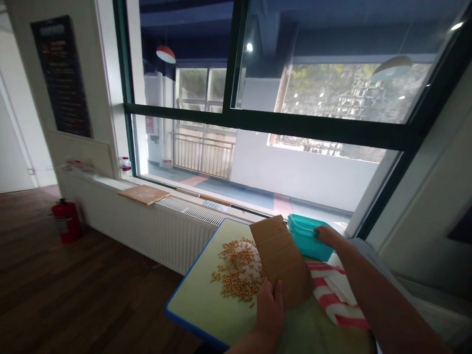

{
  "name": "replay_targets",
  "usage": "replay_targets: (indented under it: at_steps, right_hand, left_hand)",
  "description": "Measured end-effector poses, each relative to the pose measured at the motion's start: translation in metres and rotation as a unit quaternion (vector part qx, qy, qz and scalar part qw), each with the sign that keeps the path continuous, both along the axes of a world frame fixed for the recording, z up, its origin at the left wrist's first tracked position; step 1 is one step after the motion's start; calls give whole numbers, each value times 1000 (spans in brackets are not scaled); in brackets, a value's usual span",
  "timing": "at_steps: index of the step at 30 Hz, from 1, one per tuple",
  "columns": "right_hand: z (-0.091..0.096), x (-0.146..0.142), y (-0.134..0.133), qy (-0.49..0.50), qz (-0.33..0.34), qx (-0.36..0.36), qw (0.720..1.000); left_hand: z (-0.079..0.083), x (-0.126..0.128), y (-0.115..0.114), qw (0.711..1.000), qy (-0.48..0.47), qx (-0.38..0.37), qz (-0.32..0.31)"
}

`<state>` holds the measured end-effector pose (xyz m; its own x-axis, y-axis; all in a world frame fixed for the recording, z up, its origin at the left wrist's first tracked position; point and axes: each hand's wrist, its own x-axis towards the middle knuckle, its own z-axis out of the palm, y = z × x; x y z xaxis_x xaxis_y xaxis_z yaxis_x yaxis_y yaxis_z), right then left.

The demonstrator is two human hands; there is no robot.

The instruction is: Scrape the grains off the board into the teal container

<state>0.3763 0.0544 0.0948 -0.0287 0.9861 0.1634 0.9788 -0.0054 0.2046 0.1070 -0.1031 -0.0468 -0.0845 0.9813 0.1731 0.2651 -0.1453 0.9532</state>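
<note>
My left hand (271, 300) grips the lower edge of a brown piece of cardboard (280, 255), thumb and fingers closed on it. The cardboard leans at a slant over the table's middle, its left edge against a heap of golden kernels (239, 282). White grains (248, 258) lie over the upper part of that heap. At the back right, my right hand (328, 236) is closed on the rim of a teal plastic basin (308, 241). The inside of the basin is mostly hidden. A red-and-white striped cloth (334, 300) lies below it, under my right forearm.
The pale green table (199, 290) has a blue edge and stands against a white radiator (173, 238). A wooden board (143, 194) rests on the sill beneath large windows. A red fire extinguisher (66, 221) stands on the floor at left.
</note>
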Motion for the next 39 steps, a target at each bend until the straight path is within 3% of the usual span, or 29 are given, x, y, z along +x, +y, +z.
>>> replay_targets:
  at_steps: [12, 15, 18, 23, 30, 35, 39]
  right_hand:
    - [-1, -14, -16, -31, -97, 44, 994]
    - [1, -17, -24, -30, -105, 53, 993]
    - [8, -17, -29, -23, -108, 61, 992]
    - [17, -20, -31, -17, -92, 69, 993]
    - [17, -26, -45, -19, -58, 74, 995]
    - [14, -26, -52, -9, -67, 87, 994]
    - [26, -23, -55, -5, -81, 104, 991]
  left_hand:
    - [0, -2, 5, 999, 24, 4, 35]
    - [1, -2, 4, 999, 30, 29, 19]
    - [0, -1, 3, 999, 30, 42, 0]
    - [-1, -2, 5, 999, 22, 14, 23]
    - [2, -4, 2, 999, 2, 26, 27]
    - [1, -3, 0, 998, 5, 67, -12]
    - [1, -3, 0, 998, 21, 53, 5]
